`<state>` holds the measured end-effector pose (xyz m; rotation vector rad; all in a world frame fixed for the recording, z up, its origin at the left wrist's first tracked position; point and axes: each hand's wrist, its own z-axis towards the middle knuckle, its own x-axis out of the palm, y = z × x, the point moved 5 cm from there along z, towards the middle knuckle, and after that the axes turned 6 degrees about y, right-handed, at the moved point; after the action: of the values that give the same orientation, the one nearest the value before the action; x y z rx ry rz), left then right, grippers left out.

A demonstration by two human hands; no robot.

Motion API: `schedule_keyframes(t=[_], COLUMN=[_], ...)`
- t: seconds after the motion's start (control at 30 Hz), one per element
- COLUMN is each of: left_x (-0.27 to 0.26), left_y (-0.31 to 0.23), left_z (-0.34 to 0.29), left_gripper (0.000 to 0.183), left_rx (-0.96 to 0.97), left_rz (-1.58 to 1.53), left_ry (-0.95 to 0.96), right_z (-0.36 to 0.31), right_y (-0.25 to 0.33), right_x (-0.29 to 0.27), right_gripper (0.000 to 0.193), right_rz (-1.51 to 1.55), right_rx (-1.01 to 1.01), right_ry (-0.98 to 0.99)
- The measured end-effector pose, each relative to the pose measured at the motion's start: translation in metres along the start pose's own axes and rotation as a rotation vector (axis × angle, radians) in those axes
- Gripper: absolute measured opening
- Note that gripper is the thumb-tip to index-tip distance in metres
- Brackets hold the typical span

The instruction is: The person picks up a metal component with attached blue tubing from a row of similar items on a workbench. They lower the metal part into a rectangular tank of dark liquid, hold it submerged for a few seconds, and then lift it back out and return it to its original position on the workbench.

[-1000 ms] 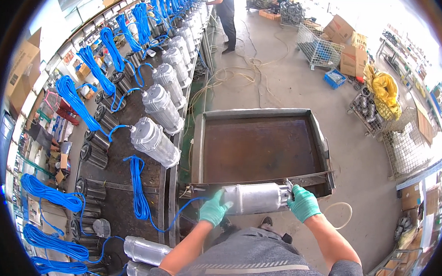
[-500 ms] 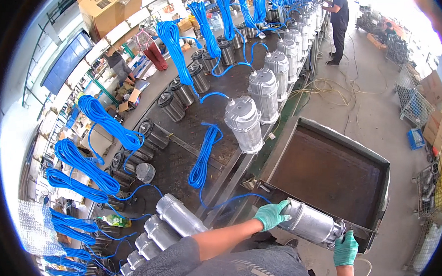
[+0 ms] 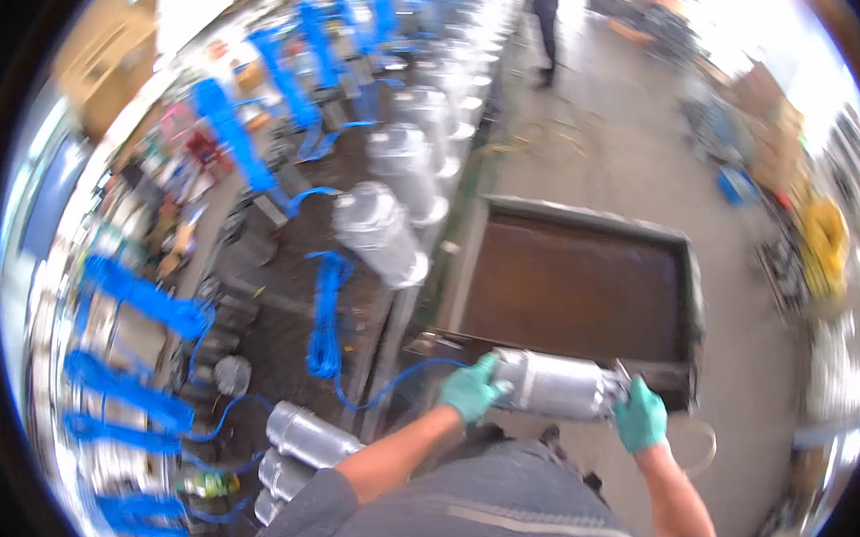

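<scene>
A silver cylindrical submersible pump (image 3: pixel 561 386) lies on its side, held between my two green-gloved hands at the near edge of a shallow metal tank. My left hand (image 3: pixel 474 391) is closed round its left end, where the blue cable (image 3: pixel 386 394) runs off to the left. On the opposite end, with its metal fittings, my right hand (image 3: pixel 642 418) is gripping. Motion smears the fingers a little. The rectangular tank (image 3: pixel 694 290) contains brownish liquid and stands just beyond the pump.
Upright silver pumps (image 3: pixel 382 230) line the bench on the left, beside bundled blue cables (image 3: pixel 326 317) and dark steel cylinders. More pumps (image 3: pixel 309 434) lie near my left arm. A person (image 3: pixel 546 29) stands far ahead. Wire baskets and a yellow bundle (image 3: pixel 823 245) are at right.
My view has swung to the right, so the scene sits further left and is blurred. The pump, tilted down to the right before, is now nearly level. Both hands keep hold of it.
</scene>
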<state>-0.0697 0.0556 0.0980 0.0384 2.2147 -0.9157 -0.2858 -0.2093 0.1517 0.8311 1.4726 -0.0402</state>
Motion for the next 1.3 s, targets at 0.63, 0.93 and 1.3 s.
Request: schedule_keyframes(t=[0.63, 0.93, 1.3], left_x=[0.025, 0.033, 0.027], left_y=[0.030, 0.040, 0.043], left_z=[0.008, 0.014, 0.008], left_gripper=[0.071, 0.069, 0.066], left_rx=[0.088, 0.092, 0.004], left_rz=[-0.083, -0.101, -0.124], left_ry=[-0.105, -0.125, -0.139], right_z=[-0.007, 0.063, 0.004], right_y=[-0.290, -0.295, -0.130], right_x=[0.007, -0.005, 0.015], right_gripper=[0.023, 0.034, 0.033], right_rz=[-0.238, -0.265, 0.876], right_rx=[0.585, 0.663, 0.295], right_ry=[0.077, 0.010, -0.279])
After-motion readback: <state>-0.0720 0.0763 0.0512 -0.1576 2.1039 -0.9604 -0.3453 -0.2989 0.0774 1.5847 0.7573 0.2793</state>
